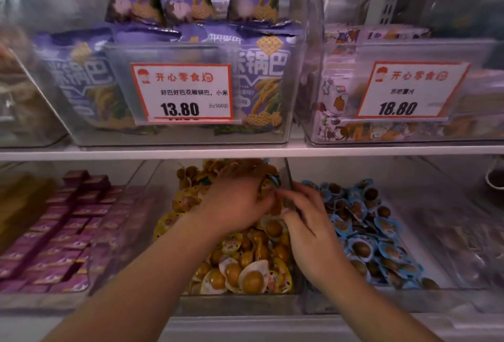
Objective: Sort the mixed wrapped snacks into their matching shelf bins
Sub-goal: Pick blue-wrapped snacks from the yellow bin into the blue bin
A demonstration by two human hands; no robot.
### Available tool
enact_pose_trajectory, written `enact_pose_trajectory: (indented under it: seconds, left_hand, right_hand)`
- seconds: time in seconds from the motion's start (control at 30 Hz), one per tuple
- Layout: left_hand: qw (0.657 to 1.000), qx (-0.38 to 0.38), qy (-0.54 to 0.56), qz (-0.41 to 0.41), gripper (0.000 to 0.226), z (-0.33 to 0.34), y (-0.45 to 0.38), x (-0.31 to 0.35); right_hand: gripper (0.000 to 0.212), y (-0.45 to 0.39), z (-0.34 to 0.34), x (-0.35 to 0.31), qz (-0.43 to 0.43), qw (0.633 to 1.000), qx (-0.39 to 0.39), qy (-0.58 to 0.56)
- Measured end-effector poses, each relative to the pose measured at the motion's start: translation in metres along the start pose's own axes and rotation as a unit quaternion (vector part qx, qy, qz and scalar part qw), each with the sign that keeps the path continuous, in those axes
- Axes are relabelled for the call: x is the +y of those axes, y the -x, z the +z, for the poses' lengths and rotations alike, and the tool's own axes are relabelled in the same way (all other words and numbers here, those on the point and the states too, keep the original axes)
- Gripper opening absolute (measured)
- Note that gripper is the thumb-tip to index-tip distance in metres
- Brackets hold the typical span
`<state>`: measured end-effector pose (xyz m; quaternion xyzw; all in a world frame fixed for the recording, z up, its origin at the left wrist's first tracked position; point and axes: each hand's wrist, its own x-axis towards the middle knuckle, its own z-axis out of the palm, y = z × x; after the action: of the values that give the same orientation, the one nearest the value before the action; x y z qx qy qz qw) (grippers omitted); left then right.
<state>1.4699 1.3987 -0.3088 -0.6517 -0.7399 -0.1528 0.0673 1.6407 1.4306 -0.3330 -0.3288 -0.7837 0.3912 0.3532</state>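
The middle bin (240, 305) on the lower shelf holds yellow-wrapped round snacks (245, 273). The bin to its right holds the same kind in blue wrappers (365, 235). My left hand (237, 205) reaches deep into the yellow pile, palm down, with its fingertips buried among the wrappers. A bit of blue wrapper (274, 179) shows just past those fingertips. Whether the hand holds anything is hidden. My right hand (308, 221) hovers over the clear divider (289, 175) between the two bins, its fingers stretched left toward my left hand with nothing visibly in them.
A bin of purple boxed snacks (68, 232) sits at lower left. Above the white shelf edge (245, 152), clear bins hold purple chip bags (261, 77) and cartoon-printed packs (332, 101), with price tags 13.80 (181, 93) and 18.80 (409, 90).
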Motion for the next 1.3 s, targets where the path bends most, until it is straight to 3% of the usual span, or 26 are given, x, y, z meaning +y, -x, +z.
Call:
enact_pose_trajectory:
  seconds: [0.1, 0.33, 0.43, 0.63, 0.8, 0.87, 0.93, 1.03, 1.2, 1.3]
  left_hand:
    - [0.990, -0.133, -0.054, 0.014, 0.079, 0.025, -0.040, 0.000]
    - [0.990, -0.122, -0.055, 0.052, 0.055, 0.026, -0.033, -0.024]
    - [0.991, -0.129, 0.035, 0.031, 0.049, 0.009, 0.004, -0.031]
    - [0.991, -0.073, 0.116, -0.002, 0.044, -0.009, 0.102, -0.045]
    - [0.953, -0.043, 0.277, -0.114, 0.022, -0.028, 0.120, -0.053]
    - [0.951, 0.007, 0.271, -0.150, 0.020, -0.028, 0.113, -0.048]
    - [0.960, 0.061, 0.210, -0.174, 0.025, -0.025, 0.105, -0.043]
    - [0.963, 0.116, 0.155, -0.189, 0.013, -0.019, 0.091, -0.044]
    - [0.974, 0.004, 0.139, -0.181, 0.035, -0.005, 0.072, -0.057]
    - [0.972, -0.046, 0.154, -0.171, 0.043, -0.002, 0.064, -0.061]
  right_hand:
    - [0.029, 0.000, -0.002, 0.004, -0.001, 1.000, -0.009, 0.012]
    - [0.031, 0.001, -0.003, 0.003, -0.013, 1.000, -0.022, 0.013]
    - [0.032, 0.001, -0.003, 0.003, -0.007, 1.000, -0.025, 0.012]
    - [0.030, 0.001, -0.001, 0.002, -0.008, 1.000, -0.021, 0.013]
    - [0.030, 0.003, -0.001, -0.004, -0.009, 0.998, -0.019, 0.052]
    - [0.034, 0.006, -0.005, -0.011, -0.053, 0.985, -0.007, 0.165]
    - [0.040, 0.005, -0.007, -0.023, -0.154, 0.944, 0.015, 0.291]
    - [0.040, -0.010, -0.003, -0.045, -0.209, 0.916, -0.050, 0.340]
    - [0.046, -0.037, 0.040, -0.040, -0.110, 0.888, -0.230, 0.384]
    - [0.046, -0.043, 0.051, -0.028, -0.037, 0.868, -0.278, 0.410]
